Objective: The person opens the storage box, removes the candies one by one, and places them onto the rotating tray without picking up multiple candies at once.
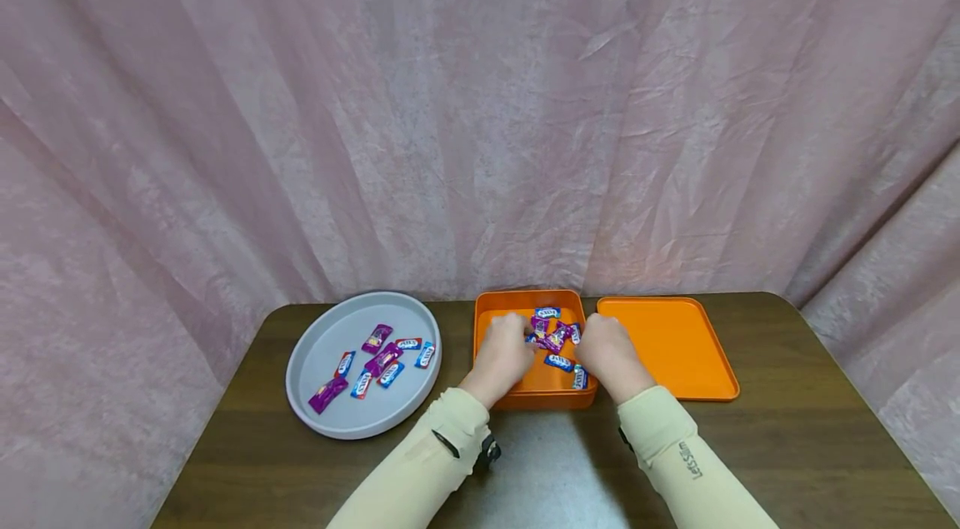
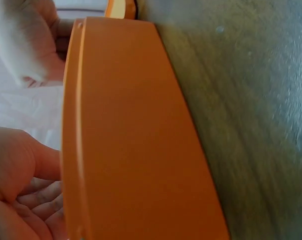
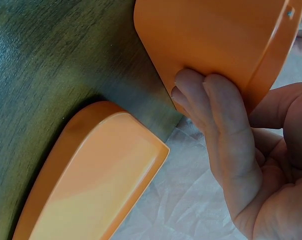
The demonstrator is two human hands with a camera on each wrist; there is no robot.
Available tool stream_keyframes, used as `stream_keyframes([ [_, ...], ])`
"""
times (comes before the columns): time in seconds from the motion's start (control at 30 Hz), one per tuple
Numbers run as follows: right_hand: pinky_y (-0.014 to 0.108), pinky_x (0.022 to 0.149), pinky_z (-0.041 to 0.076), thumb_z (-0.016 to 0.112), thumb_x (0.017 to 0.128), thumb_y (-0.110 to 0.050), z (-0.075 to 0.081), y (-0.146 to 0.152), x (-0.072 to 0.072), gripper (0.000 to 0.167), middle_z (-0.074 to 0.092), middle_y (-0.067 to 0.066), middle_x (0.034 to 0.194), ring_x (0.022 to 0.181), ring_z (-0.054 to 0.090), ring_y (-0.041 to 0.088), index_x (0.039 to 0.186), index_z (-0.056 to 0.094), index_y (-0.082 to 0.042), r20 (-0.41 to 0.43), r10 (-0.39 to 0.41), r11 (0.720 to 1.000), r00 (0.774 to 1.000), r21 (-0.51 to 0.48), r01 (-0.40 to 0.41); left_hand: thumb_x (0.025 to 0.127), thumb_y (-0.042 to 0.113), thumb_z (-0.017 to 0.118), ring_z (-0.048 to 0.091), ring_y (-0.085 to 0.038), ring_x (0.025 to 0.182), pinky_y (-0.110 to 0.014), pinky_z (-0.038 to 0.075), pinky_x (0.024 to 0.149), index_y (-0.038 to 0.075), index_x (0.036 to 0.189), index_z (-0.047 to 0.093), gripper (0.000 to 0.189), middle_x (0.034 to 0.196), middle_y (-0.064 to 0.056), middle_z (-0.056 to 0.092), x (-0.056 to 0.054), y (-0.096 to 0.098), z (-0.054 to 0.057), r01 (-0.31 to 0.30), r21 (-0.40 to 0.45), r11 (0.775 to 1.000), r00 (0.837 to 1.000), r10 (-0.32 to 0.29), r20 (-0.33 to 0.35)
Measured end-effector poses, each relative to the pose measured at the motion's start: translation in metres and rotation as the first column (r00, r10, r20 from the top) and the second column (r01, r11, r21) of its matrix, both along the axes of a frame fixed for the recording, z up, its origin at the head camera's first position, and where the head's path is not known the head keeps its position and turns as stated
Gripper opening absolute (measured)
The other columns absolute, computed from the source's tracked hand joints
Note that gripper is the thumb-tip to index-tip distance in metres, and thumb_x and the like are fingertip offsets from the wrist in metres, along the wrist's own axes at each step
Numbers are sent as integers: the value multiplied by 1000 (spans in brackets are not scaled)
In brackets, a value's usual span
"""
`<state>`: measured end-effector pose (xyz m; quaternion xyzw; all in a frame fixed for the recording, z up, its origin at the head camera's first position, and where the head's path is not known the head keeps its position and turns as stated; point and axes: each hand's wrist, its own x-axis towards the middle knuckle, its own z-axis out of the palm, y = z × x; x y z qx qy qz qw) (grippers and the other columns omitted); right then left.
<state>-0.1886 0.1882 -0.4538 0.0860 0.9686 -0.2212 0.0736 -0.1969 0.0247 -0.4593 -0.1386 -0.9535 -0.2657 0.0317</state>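
Note:
An orange box (image 1: 536, 400) holds several wrapped candies, purple ones such as this candy (image 1: 557, 337) and blue-and-white ones such as this candy (image 1: 559, 362). My left hand (image 1: 501, 356) reaches over the left part of the box, its fingertips down among the candies. In the left wrist view the front wall hides those fingertips, so whether they pinch a candy is unclear. At the right side, my right hand (image 1: 606, 352) grips the box wall. The right wrist view shows its fingers (image 3: 226, 107) against the outside, with the thumb side passing over the rim.
To the left stands a round grey tray (image 1: 315, 346) with several purple and red-blue candies. An orange lid (image 1: 678, 346) lies right of the box. All stand on a dark wooden table (image 1: 232, 454), before a pink curtain (image 1: 480, 112).

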Motion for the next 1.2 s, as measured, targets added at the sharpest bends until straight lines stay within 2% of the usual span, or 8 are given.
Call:
stream_keyframes([
  [0.1, 37, 60, 56, 73, 77, -16, 0, 0, 0, 34, 64, 14, 79, 62, 57, 22, 99, 61, 7, 10, -8, 1000, 1000, -13, 8, 76, 12, 74, 63, -15, 74, -31, 54, 70, 10, 85, 74, 9, 85, -2, 72, -1, -5, 5, -1, 7, 1000, 998, 1, -62],
  [0.2, 38, 62, 56, 73, 77, -16, 1, -1, 0, 35, 64, 14, 80, 63, 57, 22, 100, 62, 7, 16, -15, 1000, 1000, -23, 15, 77, 14, 74, 64, -14, 74, -30, 55, 70, 12, 83, 76, 7, 83, 1, 72, -2, -10, 10, -23, 8, 1000, 995, 24, -94],
  [0.4, 37, 59, 55, 72, 76, -16, -1, 0, -1, 33, 64, 14, 79, 62, 57, 22, 99, 63, 6, 8, -12, 1000, 1000, -20, 12, 78, 15, 74, 62, -11, 67, -26, 53, 61, 15, 75, 74, 3, 74, 5, 70, 0, -22, 24, -54, 21, 998, 991, 56, -122],
  [0.67, 37, 59, 56, 73, 76, -15, -1, 0, -1, 33, 65, 14, 80, 61, 58, 21, 99, 63, 7, 22, -16, 1000, 1000, -18, 17, 80, 15, 71, 60, -10, 64, -20, 49, 56, 17, 76, 74, 5, 74, 5, 69, 3, -42, 34, -59, 60, 996, 986, 68, -152],
  [1.03, 37, 61, 56, 73, 77, -17, 1, -1, -1, 38, 65, 16, 83, 63, 59, 22, 104, 62, 7, 44, -41, 999, 998, -32, 42, 82, 16, 71, 63, -12, 64, -24, 51, 57, 15, 76, 74, 7, 74, 3, 70, -2, -77, 48, -122, 149, 981, 957, 156, -243],
  [1.2, 36, 59, 56, 73, 77, -17, 1, -3, -1, 38, 64, 16, 83, 63, 58, 22, 104, 61, 7, 57, -50, 997, 997, -47, 53, 81, 15, 71, 61, -11, 59, -26, 49, 53, 14, 76, 74, 6, 70, 2, 70, -4, -97, 51, -164, 193, 967, 945, 210, -251],
])
